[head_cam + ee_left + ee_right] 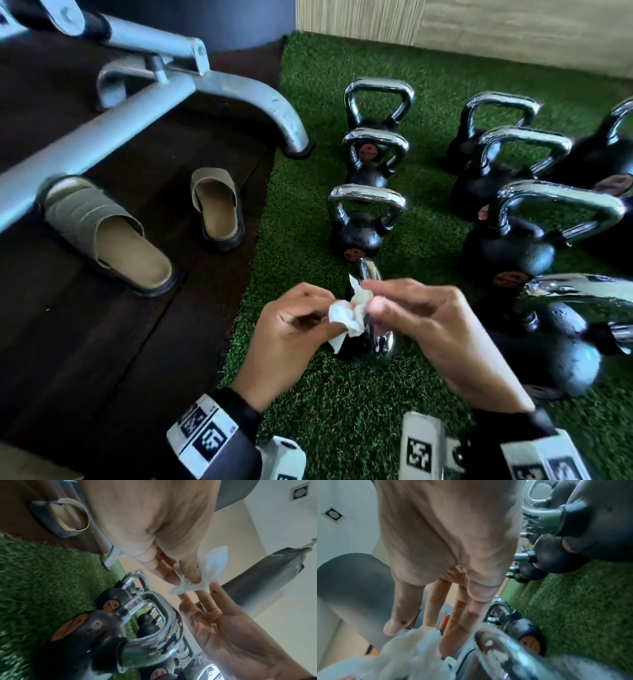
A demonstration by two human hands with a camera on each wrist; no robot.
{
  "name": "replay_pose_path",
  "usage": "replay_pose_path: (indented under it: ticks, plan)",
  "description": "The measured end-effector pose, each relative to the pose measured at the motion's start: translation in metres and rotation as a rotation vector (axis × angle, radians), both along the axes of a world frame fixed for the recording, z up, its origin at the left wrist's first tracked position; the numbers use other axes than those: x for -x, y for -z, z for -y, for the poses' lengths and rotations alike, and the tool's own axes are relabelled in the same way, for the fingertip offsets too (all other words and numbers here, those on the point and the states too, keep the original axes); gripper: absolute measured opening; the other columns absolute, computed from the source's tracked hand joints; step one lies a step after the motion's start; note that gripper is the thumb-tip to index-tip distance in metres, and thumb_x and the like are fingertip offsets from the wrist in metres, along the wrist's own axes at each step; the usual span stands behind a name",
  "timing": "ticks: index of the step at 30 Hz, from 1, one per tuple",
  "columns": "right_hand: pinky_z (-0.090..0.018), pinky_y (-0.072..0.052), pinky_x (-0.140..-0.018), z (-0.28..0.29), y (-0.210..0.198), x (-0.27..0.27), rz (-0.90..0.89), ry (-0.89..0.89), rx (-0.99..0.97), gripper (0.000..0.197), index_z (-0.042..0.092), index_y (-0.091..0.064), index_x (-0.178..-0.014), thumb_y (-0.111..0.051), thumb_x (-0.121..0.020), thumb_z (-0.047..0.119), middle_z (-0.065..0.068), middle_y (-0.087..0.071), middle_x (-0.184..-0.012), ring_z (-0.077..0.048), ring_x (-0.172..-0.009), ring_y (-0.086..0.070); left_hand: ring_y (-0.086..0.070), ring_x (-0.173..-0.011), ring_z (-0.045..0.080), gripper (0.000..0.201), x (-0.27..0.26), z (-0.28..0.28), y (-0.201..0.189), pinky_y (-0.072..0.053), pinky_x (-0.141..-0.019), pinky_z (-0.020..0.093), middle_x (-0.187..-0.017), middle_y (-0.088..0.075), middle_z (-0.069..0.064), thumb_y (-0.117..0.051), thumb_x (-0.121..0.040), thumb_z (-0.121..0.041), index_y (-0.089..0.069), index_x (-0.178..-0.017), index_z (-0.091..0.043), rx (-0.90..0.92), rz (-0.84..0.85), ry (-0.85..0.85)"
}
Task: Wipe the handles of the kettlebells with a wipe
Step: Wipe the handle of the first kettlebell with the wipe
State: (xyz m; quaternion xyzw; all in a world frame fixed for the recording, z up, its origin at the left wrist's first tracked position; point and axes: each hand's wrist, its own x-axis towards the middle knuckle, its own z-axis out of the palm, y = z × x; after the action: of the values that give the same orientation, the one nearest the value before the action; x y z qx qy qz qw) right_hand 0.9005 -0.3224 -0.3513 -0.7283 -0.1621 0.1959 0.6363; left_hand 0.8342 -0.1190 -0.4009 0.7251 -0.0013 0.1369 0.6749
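Both hands pinching wipe [349, 313], kettlebell handle [371, 274] behind, sandals [215, 205] left

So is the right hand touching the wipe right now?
Touching. The left wrist view shows the right hand's fingertips meeting the wipe, which the left hand pinches.

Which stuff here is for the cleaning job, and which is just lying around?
For the job:
wipe, pinched by left hand and right hand
kettlebells with shiny handles, on the grass mat

Just lying around:
slippers
metal frame
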Motion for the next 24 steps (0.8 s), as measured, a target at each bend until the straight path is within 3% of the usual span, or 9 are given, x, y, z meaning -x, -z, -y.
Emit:
replay_pose_path:
  ticks: [3, 6, 10, 12, 15, 17, 20, 22, 24]
  plan:
    - [-0.038, -0.062, -0.084, -0.010, 0.006, 0.007, -0.072, 0.059, -0.061, 0.038, 0.011, -0.077, -0.114, -0.081, -0.077, 0.020, -0.005, -0.080, -0.104, -0.026, -0.093, -0.077, -0.072, -0.084, 0.013, 0.014, -0.003, 0.002, -0.008, -0.056, -0.074, 0.027, -0.090, -0.075, -0.004, -0.085, -0.079, -0.020, -0.077, -0.088, -0.028, -0.050, 0.016, -0.028]
    - [-0.041, -0.062, -0.085, -0.010, 0.012, 0.010, -0.133, 0.126, -0.094, 0.037, 0.008, -0.078, -0.109, -0.084, -0.073, 0.010, -0.010, -0.080, -0.098, -0.029, -0.092, -0.078, -0.074, -0.088, 0.014, 0.041, -0.005, 0.005, -0.016, -0.057, -0.074, 0.028, -0.092, -0.075, 0.000, -0.086, -0.077, -0.002, -0.062, -0.084, -0.034, 0.053, -0.067, 0.008]
    - [-0.041, -0.063, -0.079, 0.001, 0.010, 0.004, -0.144, 0.180, -0.161, 0.031, 0.005, -0.079, -0.098, -0.082, -0.068, 0.008, -0.016, -0.079, -0.093, -0.031, -0.086, -0.077, -0.069, -0.110, 0.015, 0.061, -0.011, -0.012, -0.012, -0.059, -0.095, 0.037, -0.113, -0.069, -0.004, -0.083, -0.078, 0.006, -0.056, -0.111, -0.037, -0.004, -0.189, 0.200]
    - [-0.031, -0.064, -0.073, 0.012, 0.011, -0.004, -0.133, 0.280, -0.236, 0.030, 0.005, -0.079, -0.097, -0.080, -0.067, 0.006, -0.017, -0.078, -0.093, -0.027, -0.084, -0.076, -0.058, -0.125, 0.002, 0.081, -0.017, -0.020, 0.005, -0.051, -0.110, 0.037, -0.130, -0.061, -0.017, -0.083, -0.078, -0.006, -0.047, -0.136, -0.047, -0.240, -0.314, 0.240]
    - [-0.026, -0.062, -0.075, 0.025, 0.025, -0.020, -0.119, 0.451, -0.309, 0.040, 0.003, -0.075, -0.106, -0.081, -0.068, 0.009, -0.016, -0.078, -0.099, -0.025, -0.090, -0.076, -0.019, -0.144, -0.017, 0.132, -0.027, -0.006, 0.044, -0.019, -0.124, 0.018, -0.161, -0.023, -0.026, -0.092, -0.069, -0.040, 0.001, -0.162, -0.038, -0.574, -0.393, 0.405]
    - [-0.034, -0.062, -0.083, 0.027, 0.045, -0.030, -0.112, 0.521, -0.272, 0.044, 0.006, -0.075, -0.111, -0.083, -0.069, 0.013, -0.013, -0.079, -0.100, -0.027, -0.094, -0.076, -0.002, -0.154, -0.005, 0.154, -0.032, 0.019, 0.071, -0.011, -0.128, 0.025, -0.168, -0.002, -0.019, -0.091, -0.059, -0.060, 0.021, -0.160, -0.031, -0.627, -0.400, 0.381]
    - [-0.048, -0.059, -0.093, 0.019, 0.082, -0.045, -0.083, 0.548, -0.109, 0.034, 0.012, -0.077, -0.109, -0.086, -0.076, 0.010, -0.008, -0.080, -0.096, -0.027, -0.092, -0.077, -0.025, -0.151, 0.017, 0.140, -0.040, 0.044, 0.096, -0.027, -0.126, 0.038, -0.165, -0.021, 0.004, -0.083, -0.064, -0.067, -0.001, -0.162, -0.009, -0.686, -0.313, 0.141]
    - [-0.050, -0.059, -0.092, 0.009, 0.101, -0.052, -0.074, 0.536, -0.051, 0.029, 0.016, -0.079, -0.105, -0.086, -0.078, 0.008, -0.006, -0.080, -0.096, -0.025, -0.092, -0.077, -0.042, -0.137, 0.011, 0.101, -0.045, 0.042, 0.102, -0.038, -0.118, 0.037, -0.148, -0.043, -0.003, -0.079, -0.075, -0.051, -0.032, -0.154, -0.010, -0.692, -0.216, 0.104]
    - [-0.047, -0.060, -0.091, -0.002, 0.112, -0.057, -0.066, 0.509, -0.006, 0.029, 0.016, -0.079, -0.106, -0.086, -0.078, 0.010, -0.003, -0.081, -0.096, -0.021, -0.093, -0.077, -0.047, -0.132, 0.009, 0.090, -0.048, 0.032, 0.099, -0.041, -0.116, 0.036, -0.142, -0.048, -0.007, -0.080, -0.076, -0.038, -0.035, -0.152, -0.017, -0.603, -0.191, 0.163]
